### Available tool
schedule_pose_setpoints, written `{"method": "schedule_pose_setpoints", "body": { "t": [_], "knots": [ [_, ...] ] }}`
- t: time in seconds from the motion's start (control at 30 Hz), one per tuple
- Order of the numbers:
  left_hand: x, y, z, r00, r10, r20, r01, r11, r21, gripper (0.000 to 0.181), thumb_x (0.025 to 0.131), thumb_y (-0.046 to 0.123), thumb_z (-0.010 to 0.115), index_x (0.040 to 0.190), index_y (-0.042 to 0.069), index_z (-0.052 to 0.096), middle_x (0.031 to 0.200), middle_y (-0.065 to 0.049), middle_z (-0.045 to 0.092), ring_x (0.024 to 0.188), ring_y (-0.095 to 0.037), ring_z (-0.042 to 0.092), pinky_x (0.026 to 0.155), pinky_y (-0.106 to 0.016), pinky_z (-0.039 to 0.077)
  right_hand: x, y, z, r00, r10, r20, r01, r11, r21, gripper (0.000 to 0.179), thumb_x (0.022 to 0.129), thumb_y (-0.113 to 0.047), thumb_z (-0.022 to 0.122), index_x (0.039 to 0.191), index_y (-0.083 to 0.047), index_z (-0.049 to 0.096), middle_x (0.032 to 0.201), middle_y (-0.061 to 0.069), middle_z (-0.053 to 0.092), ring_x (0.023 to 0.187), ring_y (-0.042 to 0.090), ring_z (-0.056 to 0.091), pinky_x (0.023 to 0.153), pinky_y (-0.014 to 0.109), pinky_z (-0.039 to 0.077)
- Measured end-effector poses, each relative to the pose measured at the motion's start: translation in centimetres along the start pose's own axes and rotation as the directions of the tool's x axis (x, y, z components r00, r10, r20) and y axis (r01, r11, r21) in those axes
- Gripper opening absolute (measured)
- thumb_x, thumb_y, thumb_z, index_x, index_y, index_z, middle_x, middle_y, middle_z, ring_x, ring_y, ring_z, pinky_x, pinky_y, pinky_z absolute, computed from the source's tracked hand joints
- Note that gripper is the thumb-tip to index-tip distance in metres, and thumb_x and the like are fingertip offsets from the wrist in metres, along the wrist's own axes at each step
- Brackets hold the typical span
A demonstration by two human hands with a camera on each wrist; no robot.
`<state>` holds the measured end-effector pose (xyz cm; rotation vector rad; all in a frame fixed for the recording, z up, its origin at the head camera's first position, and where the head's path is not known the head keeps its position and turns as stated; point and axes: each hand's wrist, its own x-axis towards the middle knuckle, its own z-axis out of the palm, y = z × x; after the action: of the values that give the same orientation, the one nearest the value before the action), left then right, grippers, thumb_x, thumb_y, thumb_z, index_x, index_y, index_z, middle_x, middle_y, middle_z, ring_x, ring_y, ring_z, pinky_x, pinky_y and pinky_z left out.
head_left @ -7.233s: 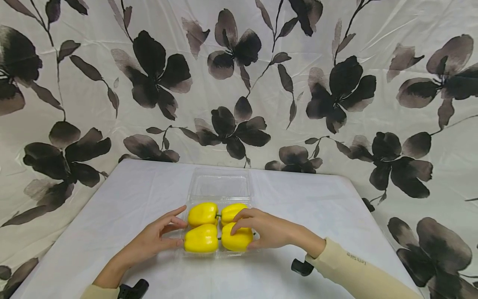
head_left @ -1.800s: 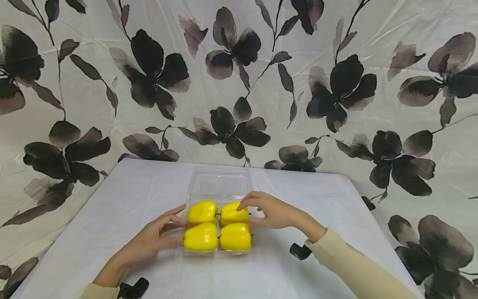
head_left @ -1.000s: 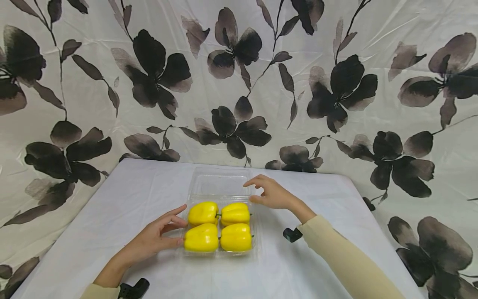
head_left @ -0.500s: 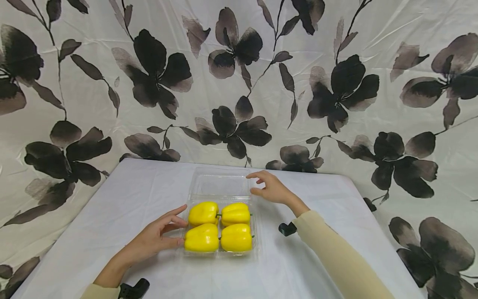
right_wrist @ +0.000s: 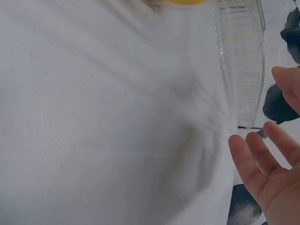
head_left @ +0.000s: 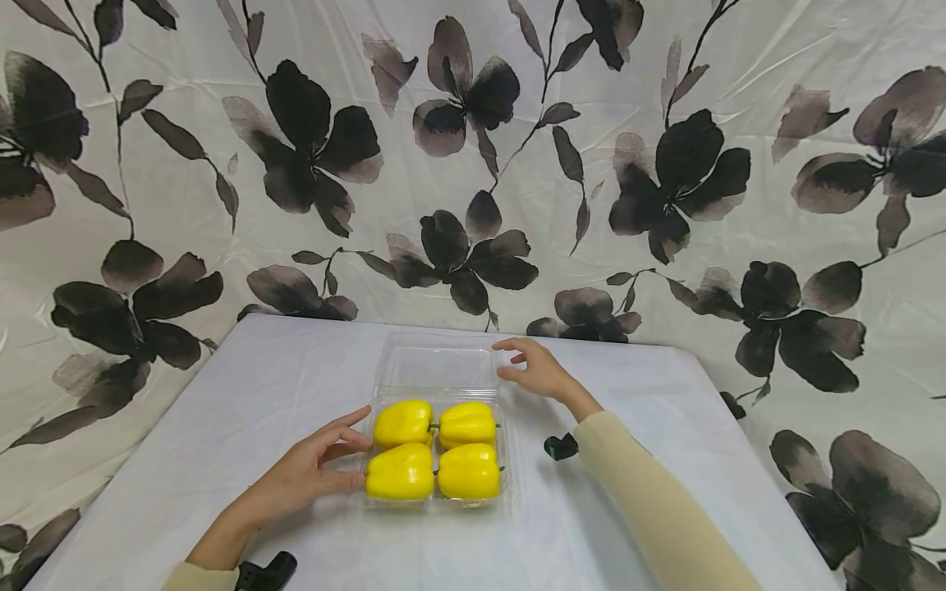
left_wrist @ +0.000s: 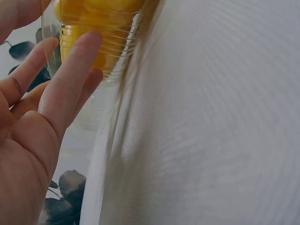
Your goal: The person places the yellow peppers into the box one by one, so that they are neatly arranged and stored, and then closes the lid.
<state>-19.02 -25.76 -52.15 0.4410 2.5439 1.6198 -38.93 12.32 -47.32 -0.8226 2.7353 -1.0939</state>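
Several yellow bell peppers [head_left: 400, 472] lie in two rows in the base of a clear plastic clamshell box [head_left: 507, 460]. Its lid [head_left: 439, 368] is laid back flat, away from the person. At the base's left side is my left hand [head_left: 310, 464], fingers extended; in the left wrist view, the fingertips [left_wrist: 89, 44] reach the ribbed plastic wall. My right hand [head_left: 539, 371] is beside the lid's right edge, fingers loosely bent and thumb apart. Nothing is between them in the right wrist view, where the raised lid side [right_wrist: 246, 70] stands near the fingertips.
A white cloth covers the table [head_left: 621, 492]. Behind it hangs a white curtain [head_left: 562, 189] with dark flower prints. Each wrist carries a black camera mount [head_left: 562, 447] below the cream sleeve.
My right hand has left the front right pepper, passed over the back right one, and moved away to the lid's right edge. My left hand has stayed at the box's left side.
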Motion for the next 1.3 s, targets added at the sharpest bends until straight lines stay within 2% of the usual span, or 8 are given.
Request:
{"method": "schedule_pose_setpoints", "body": {
  "t": [0.27,0.43,0.63,0.8,1.03,1.3],
  "knots": [
    [-0.1,-0.1,-0.2,1.0,0.008,0.008,-0.008,1.0,-0.01,0.044,0.091,0.031,0.087,0.125,0.013,0.066,0.176,-0.007,0.025,0.145,-0.045,0.05,0.12,-0.064,0.039,0.1,0.5,0.3,0.994,0.088,0.063,-0.094,0.989,0.115,0.051,0.102,-0.024,0.071,0.15,-0.014,0.058,0.157,0.014,0.054,0.136,0.039,0.059,0.111,0.053,0.053],
    [0.0,0.1,-0.2,1.0,0.0,0.004,0.0,1.0,-0.009,0.044,0.091,0.032,0.087,0.125,0.013,0.066,0.176,-0.007,0.025,0.145,-0.045,0.05,0.12,-0.066,0.038,0.2,0.8,0.4,0.991,0.095,0.09,-0.111,0.973,0.203,0.052,0.102,-0.021,0.071,0.151,-0.011,0.056,0.156,0.021,0.053,0.134,0.039,0.06,0.102,0.045,0.06],
    [0.0,0.1,-0.1,1.0,-0.004,0.002,0.004,1.0,-0.013,0.044,0.091,0.032,0.086,0.125,0.013,0.066,0.176,-0.007,0.025,0.145,-0.046,0.049,0.12,-0.068,0.036,0.4,1.0,0.7,0.989,0.094,0.111,-0.122,0.953,0.277,0.052,0.103,-0.014,0.07,0.152,-0.01,0.054,0.156,0.021,0.053,0.134,0.039,0.06,0.097,0.04,0.063],
    [0.0,0.1,-0.1,1.0,0.003,0.003,-0.003,1.0,-0.012,0.043,0.091,0.032,0.086,0.125,0.014,0.066,0.176,-0.007,0.026,0.145,-0.046,0.05,0.12,-0.068,0.037,0.5,0.9,0.7,0.991,0.08,0.108,-0.107,0.955,0.277,0.053,0.103,-0.011,0.07,0.153,-0.009,0.054,0.157,0.02,0.053,0.133,0.038,0.06,0.097,0.041,0.063],
    [0.0,0.0,-0.2,1.0,0.011,0.006,-0.011,1.0,-0.007,0.043,0.091,0.031,0.086,0.125,0.013,0.066,0.176,-0.007,0.025,0.145,-0.044,0.05,0.12,-0.063,0.038,0.5,0.5,0.1,0.997,0.029,0.067,-0.045,0.966,0.253,0.057,0.1,-0.008,0.074,0.153,-0.008,0.055,0.155,0.02,0.054,0.13,0.037,0.063,0.104,0.044,0.059],
    [0.0,0.1,-0.2,1.0,0.008,0.012,-0.008,1.0,0.007,0.044,0.092,0.032,0.086,0.125,0.012,0.066,0.176,-0.009,0.025,0.145,-0.045,0.05,0.12,-0.064,0.039,0.3,0.1,-0.5,0.999,0.033,0.032,-0.039,0.974,0.221,0.06,0.097,-0.009,0.079,0.153,-0.013,0.057,0.156,0.015,0.055,0.126,0.03,0.066,0.099,0.042,0.061]
  ]
}}
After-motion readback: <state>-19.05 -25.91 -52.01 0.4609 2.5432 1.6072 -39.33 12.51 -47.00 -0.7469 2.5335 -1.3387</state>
